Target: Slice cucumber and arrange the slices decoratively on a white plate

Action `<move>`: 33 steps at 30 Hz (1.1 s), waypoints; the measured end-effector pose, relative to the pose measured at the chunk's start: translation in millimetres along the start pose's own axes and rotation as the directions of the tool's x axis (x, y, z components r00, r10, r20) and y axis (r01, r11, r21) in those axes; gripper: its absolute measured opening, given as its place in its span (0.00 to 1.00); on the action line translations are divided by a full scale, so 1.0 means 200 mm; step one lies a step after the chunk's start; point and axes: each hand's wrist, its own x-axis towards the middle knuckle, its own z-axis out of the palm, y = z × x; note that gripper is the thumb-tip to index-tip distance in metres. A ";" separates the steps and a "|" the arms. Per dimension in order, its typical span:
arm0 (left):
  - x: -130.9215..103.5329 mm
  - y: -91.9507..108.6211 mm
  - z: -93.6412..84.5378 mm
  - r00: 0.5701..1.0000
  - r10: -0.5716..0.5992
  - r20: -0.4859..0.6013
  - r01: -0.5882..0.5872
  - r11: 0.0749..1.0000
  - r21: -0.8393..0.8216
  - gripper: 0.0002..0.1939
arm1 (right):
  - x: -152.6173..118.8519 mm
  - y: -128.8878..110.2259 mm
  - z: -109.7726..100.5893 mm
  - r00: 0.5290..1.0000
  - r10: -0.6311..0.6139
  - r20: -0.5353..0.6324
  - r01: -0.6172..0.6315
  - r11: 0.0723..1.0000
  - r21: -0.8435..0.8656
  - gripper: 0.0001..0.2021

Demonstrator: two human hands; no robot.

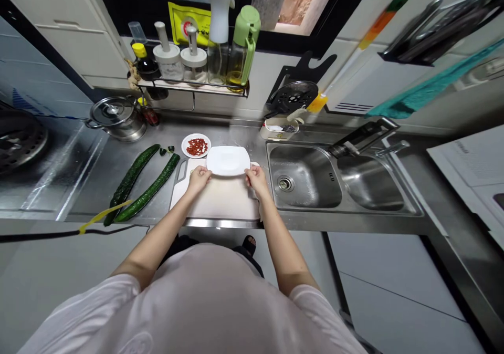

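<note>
A white rounded rectangular plate [228,161] is held level by both hands over the far end of a pale cutting board [220,199]. My left hand [199,177] pinches its near left corner, and my right hand [256,178] grips the near right corner. Just behind and left of it sits a small round white plate [185,145] with chopped red pieces, perhaps dried chili. Two long cucumbers [157,184] lie left of the board, with two cut ends [163,152] near their tips. Whether the held plate touches the board, I cannot tell.
A double steel sink [303,180] with a faucet [388,131] is to the right. At the back left stands a lidded pot [116,117]. A wall rack [189,84] carries seasoning jars and oil bottles. A black cable [43,236] with a yellow tie crosses the counter's left front edge.
</note>
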 end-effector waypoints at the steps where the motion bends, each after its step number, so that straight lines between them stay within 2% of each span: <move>1: -0.04 -0.01 -0.02 1.000 0.009 0.021 -0.009 1.000 -0.019 0.10 | -0.04 0.02 0.00 1.000 0.004 0.006 -0.004 1.000 -0.004 0.14; 7: -0.26 -0.15 -0.10 0.999 -0.010 0.052 0.013 0.998 -0.056 0.11 | -0.26 0.17 0.02 0.998 0.053 0.018 -0.053 0.998 -0.023 0.14; 12: -0.36 -0.29 -0.14 0.995 -0.075 0.064 0.080 0.994 -0.080 0.13 | -0.40 0.26 0.04 0.996 0.085 -0.014 -0.085 0.995 -0.045 0.12; 16: -0.37 -0.35 -0.15 0.993 -0.090 0.075 0.098 0.988 -0.121 0.15 | -0.43 0.31 0.06 0.995 0.098 -0.010 -0.098 0.995 -0.002 0.14; 22: -0.38 -0.37 -0.14 0.990 -0.123 0.073 0.133 0.981 -0.141 0.17 | -0.42 0.36 0.07 0.995 0.098 0.018 -0.100 0.991 0.093 0.15; 33: -0.38 -0.42 -0.14 0.987 -0.154 0.055 0.159 0.982 -0.100 0.16 | -0.42 0.40 0.11 0.975 0.220 -0.019 -0.218 0.973 0.083 0.14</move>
